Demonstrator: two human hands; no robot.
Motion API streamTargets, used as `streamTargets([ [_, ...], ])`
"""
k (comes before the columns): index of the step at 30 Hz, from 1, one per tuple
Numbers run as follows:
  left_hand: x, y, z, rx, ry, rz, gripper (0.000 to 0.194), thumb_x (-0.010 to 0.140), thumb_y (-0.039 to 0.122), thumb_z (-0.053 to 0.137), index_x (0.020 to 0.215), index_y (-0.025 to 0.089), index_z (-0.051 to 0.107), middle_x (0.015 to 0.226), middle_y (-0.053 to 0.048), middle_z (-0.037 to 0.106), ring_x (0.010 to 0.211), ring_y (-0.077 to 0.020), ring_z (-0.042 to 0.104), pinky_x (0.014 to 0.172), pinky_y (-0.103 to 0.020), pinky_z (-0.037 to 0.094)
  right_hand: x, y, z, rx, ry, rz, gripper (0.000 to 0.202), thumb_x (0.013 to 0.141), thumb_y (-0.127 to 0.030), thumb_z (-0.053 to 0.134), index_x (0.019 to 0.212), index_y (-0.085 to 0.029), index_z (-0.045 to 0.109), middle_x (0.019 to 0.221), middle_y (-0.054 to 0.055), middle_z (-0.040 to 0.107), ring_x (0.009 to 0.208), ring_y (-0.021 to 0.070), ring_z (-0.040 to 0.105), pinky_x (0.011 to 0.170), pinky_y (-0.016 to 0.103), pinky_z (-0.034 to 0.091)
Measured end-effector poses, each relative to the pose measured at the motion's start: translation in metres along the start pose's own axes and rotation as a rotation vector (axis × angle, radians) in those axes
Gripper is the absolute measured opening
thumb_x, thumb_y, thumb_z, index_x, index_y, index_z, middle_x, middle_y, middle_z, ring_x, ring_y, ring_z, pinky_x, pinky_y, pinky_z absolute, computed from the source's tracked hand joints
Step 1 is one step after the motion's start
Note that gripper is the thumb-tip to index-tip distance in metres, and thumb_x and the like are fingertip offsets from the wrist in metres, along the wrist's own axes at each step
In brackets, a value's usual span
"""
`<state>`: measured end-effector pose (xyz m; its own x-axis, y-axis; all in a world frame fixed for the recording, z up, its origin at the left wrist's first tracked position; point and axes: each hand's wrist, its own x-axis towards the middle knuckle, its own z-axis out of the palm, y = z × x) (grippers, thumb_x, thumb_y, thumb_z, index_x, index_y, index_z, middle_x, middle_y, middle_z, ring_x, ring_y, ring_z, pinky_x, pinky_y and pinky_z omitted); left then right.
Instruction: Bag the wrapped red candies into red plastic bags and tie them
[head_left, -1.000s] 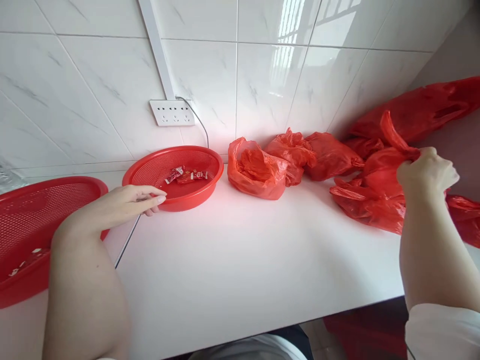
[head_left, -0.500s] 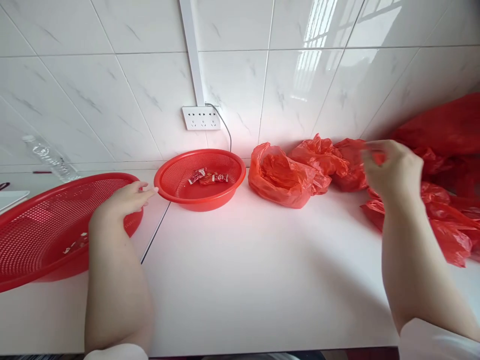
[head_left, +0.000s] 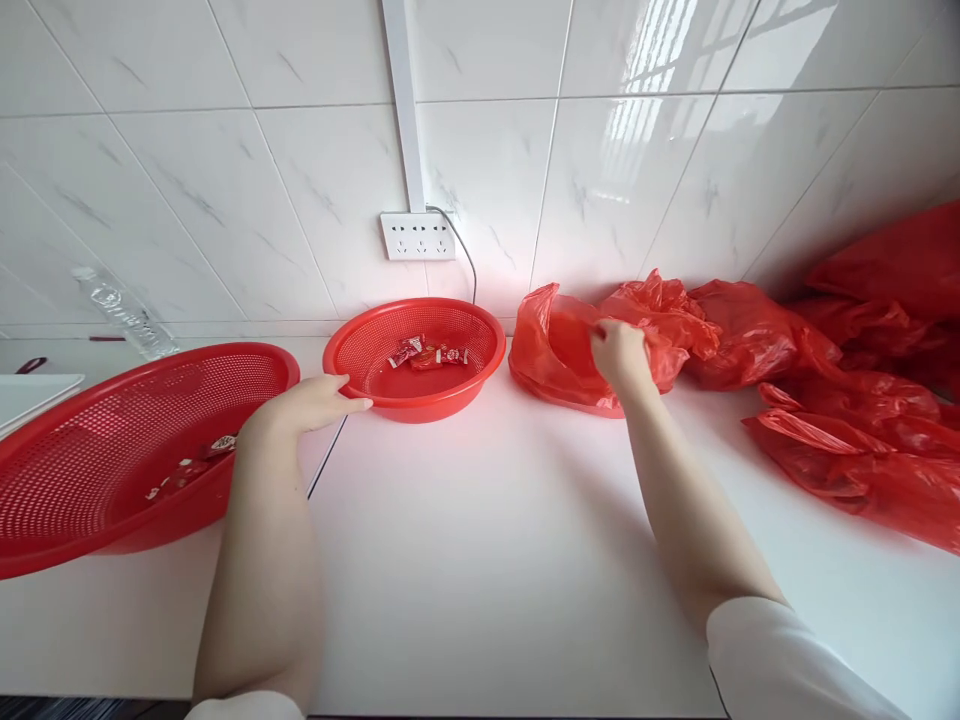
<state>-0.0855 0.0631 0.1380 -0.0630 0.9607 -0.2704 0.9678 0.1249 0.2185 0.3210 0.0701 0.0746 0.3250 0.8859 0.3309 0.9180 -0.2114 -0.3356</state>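
Note:
My left hand point(head_left: 311, 402) is at the left rim of a small red plastic basket point(head_left: 412, 402), its thumb along the front edge and its fingers closed over the rim. A few small wrapped packets point(head_left: 427, 357) lie on the basket floor. To the right, my right hand point(head_left: 622, 352) is closed at the mouth of a red plastic bag point(head_left: 541, 350), which stands open with its side pulled up. The fingertips of that hand are partly hidden by the bag.
A larger red perforated basket point(head_left: 67, 450) with several wrapped packets point(head_left: 191, 470) stands at the left. Behind it are a clear bottle point(head_left: 127, 315) and a white tray point(head_left: 34, 400). More red bags point(head_left: 862, 440) crowd the right. A socket panel point(head_left: 418, 237) is on the tiled wall.
My right hand has moved left from over the far bags to the mouth of the open bag. My left hand has moved onto the small basket's rim. The view has shifted slightly.

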Motion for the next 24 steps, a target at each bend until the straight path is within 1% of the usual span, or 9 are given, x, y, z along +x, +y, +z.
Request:
streamTargets([
  [6, 0.004, -0.001, 0.005, -0.011, 0.079, 0.0, 0.085, 0.072, 0.06, 0.059, 0.145, 0.021, 0.038, 0.152, -0.011, 0.035, 0.132, -0.0388, 0.041, 0.101, -0.051, 0.042, 0.002, 0.012, -0.032, 0.723, 0.674, -0.002, 0.029, 0.092, -0.031, 0.039, 0.065, -0.022, 0.036, 0.061, -0.004, 0.033, 0.059, 0.0116, 0.031, 0.057, 0.026, 0.031],
  [10, -0.016, 0.022, 0.004, -0.008, 0.365, 0.079, 0.073, 0.077, 0.057, 0.056, 0.137, 0.018, 0.047, 0.145, -0.018, 0.042, 0.13, -0.0411, 0.042, 0.098, -0.054, 0.043, -0.008, 0.001, -0.055, 0.939, 0.832, -0.084, 0.031, 0.092, -0.035, 0.044, 0.065, -0.021, 0.039, 0.064, -0.005, 0.031, 0.06, 0.0105, 0.032, 0.06, 0.025, 0.034],
  [12, -0.038, 0.045, 0.007, -0.118, 0.529, 0.292, 0.06, 0.082, 0.055, 0.051, 0.133, 0.023, 0.05, 0.142, -0.012, 0.047, 0.13, -0.0356, 0.043, 0.103, -0.051, 0.041, -0.022, -0.01, -0.065, 1.05, 0.78, -0.166, 0.027, 0.09, -0.037, 0.049, 0.071, -0.019, 0.049, 0.067, -0.004, 0.04, 0.062, 0.0105, 0.04, 0.064, 0.026, 0.039],
  [13, -0.05, 0.058, 0.011, -0.224, 0.555, 0.408, 0.054, 0.085, 0.054, 0.05, 0.13, 0.025, 0.053, 0.138, -0.009, 0.052, 0.126, -0.0316, 0.048, 0.102, -0.046, 0.042, -0.031, -0.018, -0.068, 1.096, 0.713, -0.202, 0.024, 0.089, -0.038, 0.051, 0.078, -0.017, 0.054, 0.071, -0.002, 0.046, 0.065, 0.0113, 0.046, 0.067, 0.027, 0.041],
  [15, -0.075, 0.086, 0.023, -0.456, 0.455, 0.57, 0.055, 0.084, 0.055, 0.053, 0.128, 0.023, 0.052, 0.129, -0.009, 0.058, 0.119, -0.0283, 0.055, 0.096, -0.041, 0.048, -0.052, -0.036, -0.072, 1.103, 0.532, -0.224, 0.025, 0.09, -0.04, 0.05, 0.094, -0.017, 0.059, 0.083, 0.002, 0.057, 0.075, 0.0147, 0.055, 0.071, 0.029, 0.046],
  [17, -0.094, 0.111, 0.04, -0.596, 0.246, 0.73, 0.067, 0.079, 0.051, 0.062, 0.137, 0.022, 0.042, 0.132, -0.012, 0.056, 0.118, -0.0291, 0.055, 0.092, -0.041, 0.051, -0.074, -0.055, -0.072, 1.014, 0.364, -0.22, 0.029, 0.093, -0.042, 0.044, 0.104, -0.019, 0.057, 0.091, 0.004, 0.06, 0.082, 0.0173, 0.059, 0.072, 0.03, 0.048],
  [19, -0.102, 0.127, 0.055, -0.674, 0.197, 0.866, 0.067, 0.08, 0.039, 0.064, 0.14, 0.025, 0.037, 0.135, -0.01, 0.053, 0.122, -0.0271, 0.053, 0.098, -0.04, 0.047, -0.09, -0.068, -0.068, 0.892, 0.213, -0.247, 0.03, 0.095, -0.042, 0.038, 0.103, -0.019, 0.056, 0.088, 0.004, 0.062, 0.081, 0.0174, 0.059, 0.068, 0.028, 0.048],
  [21, -0.099, 0.131, 0.062, -0.713, 0.339, 0.864, 0.054, 0.087, 0.026, 0.054, 0.138, 0.024, 0.037, 0.135, -0.008, 0.053, 0.124, -0.0235, 0.051, 0.102, -0.038, 0.043, -0.096, -0.072, -0.065, 0.736, 0.043, -0.307, 0.027, 0.095, -0.038, 0.037, 0.095, -0.019, 0.056, 0.08, 0.002, 0.061, 0.074, 0.0163, 0.057, 0.062, 0.026, 0.045],
  [24, -0.087, 0.12, 0.054, -0.615, 0.513, 0.708, 0.045, 0.086, 0.021, 0.047, 0.131, 0.025, 0.046, 0.127, -0.006, 0.059, 0.114, -0.0219, 0.056, 0.094, -0.035, 0.046, -0.089, -0.06, -0.063, 0.37, -0.213, -0.298, 0.021, 0.09, -0.035, 0.044, 0.082, -0.021, 0.057, 0.068, 0.001, 0.06, 0.063, 0.0162, 0.054, 0.055, 0.025, 0.039],
])
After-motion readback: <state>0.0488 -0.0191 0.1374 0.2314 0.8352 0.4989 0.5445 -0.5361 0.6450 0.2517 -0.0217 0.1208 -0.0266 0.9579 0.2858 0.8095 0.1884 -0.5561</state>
